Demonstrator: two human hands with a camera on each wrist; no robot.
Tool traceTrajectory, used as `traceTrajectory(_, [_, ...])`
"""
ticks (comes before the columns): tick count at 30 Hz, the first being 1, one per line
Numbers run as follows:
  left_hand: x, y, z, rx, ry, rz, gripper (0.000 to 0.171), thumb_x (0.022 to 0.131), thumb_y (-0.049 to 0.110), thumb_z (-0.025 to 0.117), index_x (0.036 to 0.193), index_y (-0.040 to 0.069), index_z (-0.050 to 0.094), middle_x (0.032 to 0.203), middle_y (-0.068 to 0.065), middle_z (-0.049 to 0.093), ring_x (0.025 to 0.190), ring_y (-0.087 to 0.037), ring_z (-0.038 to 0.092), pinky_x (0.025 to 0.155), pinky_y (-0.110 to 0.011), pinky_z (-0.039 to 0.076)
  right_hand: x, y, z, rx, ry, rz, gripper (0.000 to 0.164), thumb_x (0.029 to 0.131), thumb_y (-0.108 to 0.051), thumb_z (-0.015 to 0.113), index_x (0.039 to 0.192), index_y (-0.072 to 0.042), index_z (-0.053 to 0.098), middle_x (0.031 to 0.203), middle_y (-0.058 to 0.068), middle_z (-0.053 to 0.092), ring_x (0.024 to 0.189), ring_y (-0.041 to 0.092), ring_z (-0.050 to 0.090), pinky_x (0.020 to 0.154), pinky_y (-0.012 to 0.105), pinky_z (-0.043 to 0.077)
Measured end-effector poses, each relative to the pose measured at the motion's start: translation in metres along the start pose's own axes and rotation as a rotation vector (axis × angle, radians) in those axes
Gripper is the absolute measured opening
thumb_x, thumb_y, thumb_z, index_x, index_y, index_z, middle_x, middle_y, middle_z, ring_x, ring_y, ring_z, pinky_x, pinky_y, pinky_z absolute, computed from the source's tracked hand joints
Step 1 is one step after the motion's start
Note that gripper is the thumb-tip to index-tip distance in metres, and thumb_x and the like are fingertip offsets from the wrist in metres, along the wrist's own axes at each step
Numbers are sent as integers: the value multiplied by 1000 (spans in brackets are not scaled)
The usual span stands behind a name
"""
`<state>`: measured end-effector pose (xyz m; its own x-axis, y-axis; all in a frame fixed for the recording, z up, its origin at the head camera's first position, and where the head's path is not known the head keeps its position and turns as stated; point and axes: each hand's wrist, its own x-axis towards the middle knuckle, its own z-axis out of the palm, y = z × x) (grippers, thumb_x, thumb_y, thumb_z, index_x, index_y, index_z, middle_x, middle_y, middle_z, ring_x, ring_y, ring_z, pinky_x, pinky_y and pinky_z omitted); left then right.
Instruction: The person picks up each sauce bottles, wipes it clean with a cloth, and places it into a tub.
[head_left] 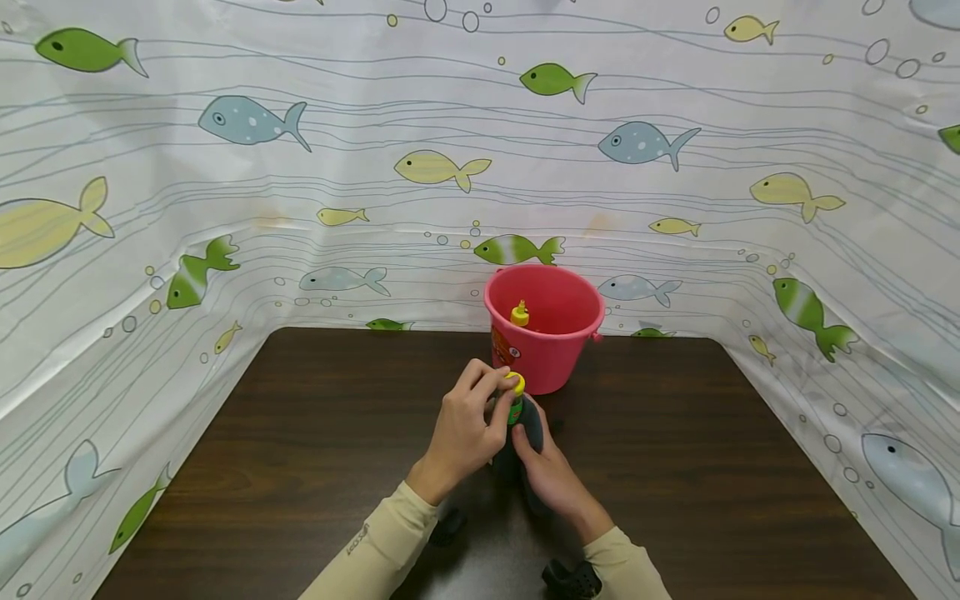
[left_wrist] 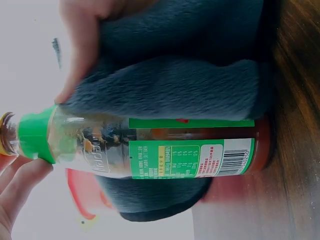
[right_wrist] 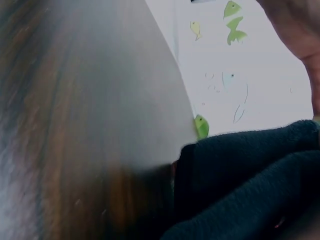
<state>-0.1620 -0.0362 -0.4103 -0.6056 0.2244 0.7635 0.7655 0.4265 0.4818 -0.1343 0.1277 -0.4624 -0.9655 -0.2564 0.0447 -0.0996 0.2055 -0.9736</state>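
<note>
A glass bottle [left_wrist: 107, 150] with a green label and reddish-brown contents stands upright, its base close to the tabletop. In the head view its yellow cap [head_left: 516, 383] shows between the fingers of my left hand [head_left: 467, 425], which pinches the top of the bottle. My right hand [head_left: 555, 475] grips a dark blue-grey fuzzy cloth [head_left: 532, 425] against the bottle's side, thumb near the neck. Folds of the cloth [left_wrist: 175, 87] hang along the bottle in the left wrist view. The right wrist view shows the cloth [right_wrist: 250, 175] low at the right.
Just beyond my hands stands a pink bucket [head_left: 551, 358]; a yellow nozzle top [head_left: 520, 313] shows inside it. The dark wooden table [head_left: 337, 417] meets a fish-patterned sheet [head_left: 450, 108] at the back and sides. Small dark objects [head_left: 570, 577] are near my wrists.
</note>
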Motion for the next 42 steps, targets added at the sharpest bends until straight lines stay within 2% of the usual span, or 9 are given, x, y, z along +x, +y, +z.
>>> traceTrajectory(3, [0,0,0,5,-3,-6,21,95,5,75,115,1,75,104,-10,62,88,-18,70,75,-29,65,-2,3,-3,-40,-15,21,64,115,-41,38,170,-22,10,174,15,26,159,41,30,127,72,22])
traceTrajectory(11, [0,0,0,-15,-5,-19,17,95,4,74,112,2,74,106,-11,63,99,-24,74,81,-35,66,-2,8,-8,-124,-45,44,63,115,-37,40,170,-22,13,173,16,29,157,41,35,125,72,26])
traceTrajectory(18, [0,-2,2,-26,-2,-19,15,96,4,73,110,1,74,105,-10,62,97,-22,74,79,-32,66,-3,11,-11,-246,-73,57,69,115,-36,44,171,-13,10,171,23,34,154,45,40,123,70,31])
traceTrajectory(21, [0,-2,2,-28,0,-17,15,96,4,73,111,2,73,105,-10,62,96,-22,74,79,-32,66,-3,14,-15,-312,-104,42,71,115,-35,44,171,-11,9,168,25,38,152,47,43,122,70,34])
traceTrajectory(23, [0,-1,2,-30,0,-16,15,96,4,73,111,2,73,105,-9,62,96,-22,74,79,-31,66,-4,16,-18,-387,-125,2,70,115,-36,43,171,-12,8,165,26,41,149,48,46,117,71,38])
traceTrajectory(26, [0,-1,1,-32,-2,-14,15,96,4,73,111,2,74,106,-10,62,96,-21,74,79,-31,66,-4,16,-21,-433,-140,-30,69,115,-34,44,171,-14,9,163,28,44,148,50,47,114,73,40])
traceTrajectory(28, [0,-1,1,-39,-2,-15,13,96,4,73,109,2,73,107,-11,62,99,-23,74,79,-33,66,-5,14,-20,-448,-130,-19,69,114,-34,45,171,-15,11,162,27,45,147,50,48,113,73,40])
traceTrajectory(36, [1,0,1,-39,-5,-23,11,96,3,73,107,3,73,110,-11,64,109,-26,75,84,-35,66,-6,9,-15,-374,-80,80,69,114,-33,48,171,-14,15,164,24,45,149,47,46,118,72,36])
traceTrajectory(42, [1,1,1,-44,1,-14,10,95,3,73,106,2,73,108,-12,63,101,-25,74,80,-36,67,-4,6,-15,-316,-27,63,64,114,-32,46,171,-24,16,169,18,40,152,44,45,120,71,35])
